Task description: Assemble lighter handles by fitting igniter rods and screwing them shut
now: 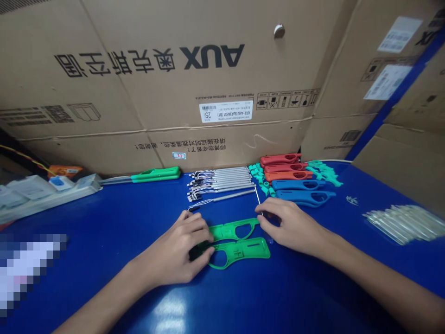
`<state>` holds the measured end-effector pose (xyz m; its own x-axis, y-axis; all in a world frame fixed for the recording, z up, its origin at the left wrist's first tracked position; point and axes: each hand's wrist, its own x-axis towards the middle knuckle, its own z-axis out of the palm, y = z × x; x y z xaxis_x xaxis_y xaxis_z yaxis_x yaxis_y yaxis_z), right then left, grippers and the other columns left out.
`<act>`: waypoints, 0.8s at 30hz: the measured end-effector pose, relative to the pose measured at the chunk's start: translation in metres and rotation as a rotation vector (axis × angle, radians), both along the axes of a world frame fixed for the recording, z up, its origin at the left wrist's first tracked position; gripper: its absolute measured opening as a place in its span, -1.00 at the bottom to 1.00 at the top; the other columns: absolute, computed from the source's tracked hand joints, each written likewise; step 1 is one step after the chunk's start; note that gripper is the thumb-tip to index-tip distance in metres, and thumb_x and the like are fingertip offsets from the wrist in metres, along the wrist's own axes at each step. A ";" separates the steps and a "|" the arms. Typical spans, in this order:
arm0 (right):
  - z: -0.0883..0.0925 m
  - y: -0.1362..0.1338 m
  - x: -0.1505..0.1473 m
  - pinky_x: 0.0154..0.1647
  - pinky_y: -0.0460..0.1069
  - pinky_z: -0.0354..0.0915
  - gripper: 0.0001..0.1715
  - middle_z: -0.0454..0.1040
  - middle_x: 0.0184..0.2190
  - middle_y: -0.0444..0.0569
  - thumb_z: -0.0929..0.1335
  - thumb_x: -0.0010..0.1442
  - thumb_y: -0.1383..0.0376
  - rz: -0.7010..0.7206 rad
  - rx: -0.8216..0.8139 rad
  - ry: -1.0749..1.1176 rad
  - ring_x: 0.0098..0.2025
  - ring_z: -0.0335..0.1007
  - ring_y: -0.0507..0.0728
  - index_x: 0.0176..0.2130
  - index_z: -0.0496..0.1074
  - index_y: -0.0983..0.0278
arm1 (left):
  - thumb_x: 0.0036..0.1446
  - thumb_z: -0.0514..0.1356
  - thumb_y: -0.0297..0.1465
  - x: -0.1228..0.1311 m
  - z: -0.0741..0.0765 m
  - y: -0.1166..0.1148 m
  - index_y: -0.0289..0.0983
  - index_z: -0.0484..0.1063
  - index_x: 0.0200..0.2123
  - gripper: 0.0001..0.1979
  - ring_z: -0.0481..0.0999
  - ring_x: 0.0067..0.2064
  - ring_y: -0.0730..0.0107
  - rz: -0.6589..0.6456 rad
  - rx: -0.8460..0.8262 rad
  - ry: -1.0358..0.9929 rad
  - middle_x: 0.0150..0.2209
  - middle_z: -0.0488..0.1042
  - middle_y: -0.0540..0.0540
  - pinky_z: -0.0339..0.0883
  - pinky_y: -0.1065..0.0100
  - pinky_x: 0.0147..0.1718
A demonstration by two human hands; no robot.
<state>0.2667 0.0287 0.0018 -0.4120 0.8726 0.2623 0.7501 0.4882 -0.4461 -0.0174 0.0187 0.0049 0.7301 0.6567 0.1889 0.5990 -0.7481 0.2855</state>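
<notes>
Green plastic housing halves (239,246) are clamped by left grip (175,250); right grip (290,227) is held closed at their tip; metal-tube wire assemblies (220,182) are laid beyond both grips.

The bench (114,232) has a glossy, smooth blue top. On the bench: green moulded-plastic housing halves (239,250), smooth, with a soft sheen; polished metal tubes (232,178); translucent plastic tubes (405,224). Behind the bench: corrugated cardboard carton (139,106), matt and slightly rough.

Left hand (175,248) has room across the blue bench (104,278) toward the white packets (31,188). Right hand (294,227) faces blue plastic handles (302,192); wired metal rods (220,183) and a cardboard carton (156,79) block farther back.
</notes>
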 end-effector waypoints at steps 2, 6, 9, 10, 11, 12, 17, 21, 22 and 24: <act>-0.001 0.000 0.001 -0.14 0.06 0.37 -0.75 0.53 -0.24 0.03 0.29 0.24 0.34 0.001 -0.014 -0.027 -0.19 0.47 0.17 -0.14 0.52 0.30 | 0.26 0.10 -0.35 0.000 -0.001 0.000 -0.21 0.49 -0.25 -0.84 0.42 -0.20 0.23 0.000 0.000 0.001 -0.30 0.48 -0.06 0.10 0.06 0.04; -0.003 0.000 0.003 -0.15 0.06 0.36 -0.76 0.50 -0.23 0.04 0.29 0.22 0.38 -0.006 -0.063 -0.089 -0.22 0.45 0.15 -0.15 0.52 0.30 | 0.27 0.10 -0.35 0.000 -0.001 -0.001 -0.21 0.48 -0.25 -0.84 0.40 -0.21 0.23 0.003 -0.011 0.005 -0.31 0.47 -0.06 0.10 0.07 0.00; -0.003 0.001 0.004 -0.22 0.03 0.35 -0.78 0.48 -0.27 0.03 0.29 0.22 0.40 -0.019 -0.085 -0.115 -0.28 0.43 0.13 -0.20 0.52 0.30 | 0.27 0.10 -0.34 0.000 0.000 -0.001 -0.22 0.48 -0.26 -0.83 0.40 -0.22 0.24 0.006 -0.007 0.014 -0.31 0.47 -0.06 0.10 0.06 0.00; -0.003 0.001 0.004 -0.24 0.02 0.34 -0.79 0.47 -0.28 0.02 0.29 0.22 0.40 -0.024 -0.089 -0.123 -0.30 0.42 0.12 -0.22 0.52 0.30 | 0.27 0.10 -0.34 0.000 0.000 -0.001 -0.22 0.48 -0.26 -0.83 0.40 -0.22 0.24 0.007 -0.004 0.013 -0.31 0.48 -0.06 0.11 0.06 0.00; -0.003 0.002 0.004 -0.26 0.02 0.33 -0.79 0.46 -0.30 0.01 0.29 0.22 0.40 -0.028 -0.093 -0.129 -0.31 0.42 0.12 -0.23 0.52 0.30 | 0.27 0.10 -0.34 0.000 0.001 -0.001 -0.22 0.48 -0.26 -0.83 0.40 -0.22 0.24 0.011 -0.001 0.010 -0.31 0.48 -0.06 0.11 0.07 -0.01; -0.003 0.002 0.004 -0.27 0.01 0.32 -0.80 0.46 -0.31 0.01 0.29 0.22 0.39 -0.030 -0.094 -0.135 -0.32 0.41 0.11 -0.25 0.52 0.30 | 0.27 0.11 -0.34 0.001 0.001 -0.001 -0.22 0.49 -0.26 -0.83 0.41 -0.22 0.24 0.015 0.000 0.009 -0.31 0.48 -0.07 0.12 0.08 -0.02; -0.001 0.002 0.006 -0.30 -0.02 0.29 -0.81 0.45 -0.36 -0.02 0.29 0.23 0.39 -0.034 -0.085 -0.151 -0.35 0.39 0.09 -0.30 0.52 0.28 | 0.28 0.12 -0.32 0.002 0.001 0.001 -0.24 0.49 -0.27 -0.82 0.40 -0.22 0.25 0.033 -0.016 0.024 -0.31 0.48 -0.07 0.14 0.12 -0.08; -0.003 0.002 0.008 -0.35 -0.04 0.27 -0.80 0.45 -0.39 -0.04 0.29 0.21 0.41 -0.019 -0.068 -0.156 -0.39 0.37 0.07 -0.34 0.52 0.28 | 0.30 0.11 -0.32 0.002 0.000 0.002 -0.24 0.48 -0.26 -0.82 0.40 -0.20 0.24 0.044 -0.026 0.027 -0.30 0.48 -0.07 0.12 0.10 -0.04; -0.004 0.002 0.007 -0.36 -0.04 0.27 -0.79 0.46 -0.39 -0.04 0.29 0.21 0.41 -0.014 -0.059 -0.155 -0.40 0.38 0.07 -0.34 0.52 0.27 | 0.30 0.10 -0.32 0.002 -0.001 0.002 -0.24 0.48 -0.26 -0.82 0.41 -0.19 0.24 0.048 -0.029 0.028 -0.30 0.48 -0.06 0.12 0.09 -0.03; -0.004 0.002 0.005 -0.35 -0.03 0.28 -0.77 0.48 -0.38 -0.04 0.28 0.23 0.41 -0.005 -0.033 -0.148 -0.39 0.39 0.08 -0.32 0.53 0.27 | 0.30 0.10 -0.31 0.002 -0.001 0.002 -0.23 0.47 -0.25 -0.82 0.42 -0.18 0.23 0.054 -0.036 0.032 -0.29 0.48 -0.06 0.11 0.07 0.00</act>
<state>0.2720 0.0306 -0.0019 -0.4399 0.8818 0.1701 0.8110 0.4714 -0.3466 -0.0152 0.0204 0.0038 0.6984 0.7016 0.1413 0.6479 -0.7037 0.2916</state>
